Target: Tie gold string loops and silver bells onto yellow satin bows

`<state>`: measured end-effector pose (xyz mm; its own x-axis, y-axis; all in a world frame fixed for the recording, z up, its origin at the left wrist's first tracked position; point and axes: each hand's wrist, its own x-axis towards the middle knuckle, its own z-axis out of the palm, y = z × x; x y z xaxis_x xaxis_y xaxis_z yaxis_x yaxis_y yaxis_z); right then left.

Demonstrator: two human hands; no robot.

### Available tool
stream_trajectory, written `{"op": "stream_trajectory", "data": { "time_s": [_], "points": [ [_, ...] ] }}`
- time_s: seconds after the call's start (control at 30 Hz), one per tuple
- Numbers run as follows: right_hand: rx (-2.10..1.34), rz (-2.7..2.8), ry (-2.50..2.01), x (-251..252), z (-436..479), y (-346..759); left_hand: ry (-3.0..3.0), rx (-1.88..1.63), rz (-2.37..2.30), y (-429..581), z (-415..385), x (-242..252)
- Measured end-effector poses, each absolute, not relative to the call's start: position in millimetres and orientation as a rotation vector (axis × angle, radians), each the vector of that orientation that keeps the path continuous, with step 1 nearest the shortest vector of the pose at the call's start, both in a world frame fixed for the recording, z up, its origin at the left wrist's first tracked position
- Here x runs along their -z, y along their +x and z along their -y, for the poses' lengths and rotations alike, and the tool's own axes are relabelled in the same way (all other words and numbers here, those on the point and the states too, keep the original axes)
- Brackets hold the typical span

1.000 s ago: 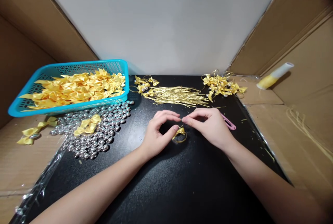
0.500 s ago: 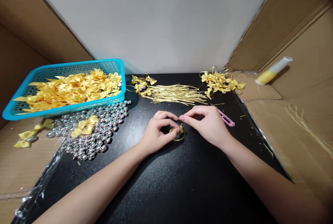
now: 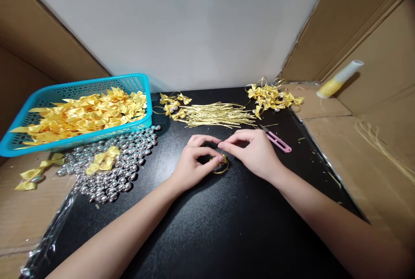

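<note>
My left hand (image 3: pixel 196 161) pinches a yellow ribbon bow (image 3: pixel 223 158) between thumb and finger. From the bow hangs a gold cord loop (image 3: pixel 223 171), low over the black table. My right hand (image 3: pixel 254 149) is closed in a pinch just above and to the right, its fingertips close to the left fingers. What lies between the right fingertips is too small and covered to make out. Behind my hands lies a bundle of cut gold cords (image 3: pixel 217 114). Pink thread snips (image 3: pixel 279 142) rest beside my right hand.
At the left stands a turquoise basket (image 3: pixel 148 117) full of yellow bows. Silver beads (image 3: pixel 126 158) spread in front of it, with several bows on top. Finished-looking looped bows (image 3: pixel 272 97) are heaped at back right. A yellow-white tube (image 3: pixel 340 80) stands on cardboard.
The view has shifted slightly. Both hands keep nearly the same pinched pose around the bow, and more of the pink snips now shows beside my right hand.
</note>
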<state>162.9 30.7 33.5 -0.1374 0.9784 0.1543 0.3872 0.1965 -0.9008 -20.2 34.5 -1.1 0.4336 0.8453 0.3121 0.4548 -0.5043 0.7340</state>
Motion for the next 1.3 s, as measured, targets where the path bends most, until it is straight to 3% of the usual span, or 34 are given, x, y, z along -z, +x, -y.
{"op": "stream_trajectory", "data": {
  "time_s": [0.5, 0.73, 1.07, 1.3],
  "points": [
    [-0.913, 1.606, -1.294, -37, -38, 174, 2.189, -0.815, -1.160, -23, -33, 2],
    [-0.938, 1.619, -1.312, -39, -37, 171, 2.281, -0.742, -1.180, -43, -36, -21],
    [-1.063, 1.751, -1.276, -40, -35, 169, 1.986, -0.651, -1.222, -44, -27, -14],
    [-1.028, 1.813, -1.268, -45, -36, 172, 2.225, -0.552, -1.019, -29, -46, -28]
  ]
}}
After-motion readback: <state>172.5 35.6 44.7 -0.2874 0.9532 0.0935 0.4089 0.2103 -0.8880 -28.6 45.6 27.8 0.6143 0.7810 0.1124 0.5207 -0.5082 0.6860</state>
